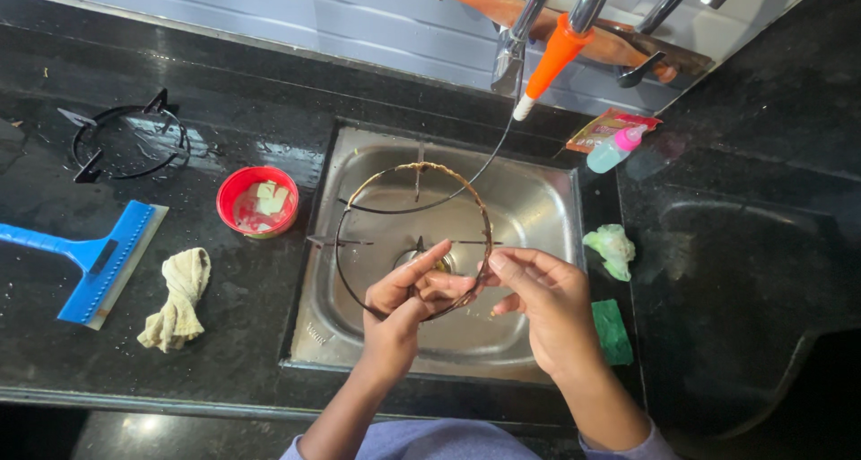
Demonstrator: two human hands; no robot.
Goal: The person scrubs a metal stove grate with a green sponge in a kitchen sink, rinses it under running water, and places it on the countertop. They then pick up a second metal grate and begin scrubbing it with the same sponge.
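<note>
Both hands met over the steel sink (529,211), holding a round wire pan support (414,238) from a gas stove. The left hand (402,306) pinched the near rim of the ring between thumb and fingers, and the right hand (545,300) closed its fingertips on the same stretch of rim from the other side. Held tilted above the basin, the ring probably stayed there so that grime would drop into the sink; its far arc looked rusty or crusted. What the fingertips pressed against the wire, if anything, could not be made out.

On the black tabletop (242,316), to the right of the sink lay a green scrub pad (613,331) and a pale crumpled scrubber (611,248). To the left lay a knotted cloth (178,299), a blue squeegee (100,261) and a red bowl (258,200) with soap pieces. Further back sat a second pan support (127,143), a small bottle (615,150) and a sachet. The tap (538,12) with its orange nozzle was cut off at the top edge.
</note>
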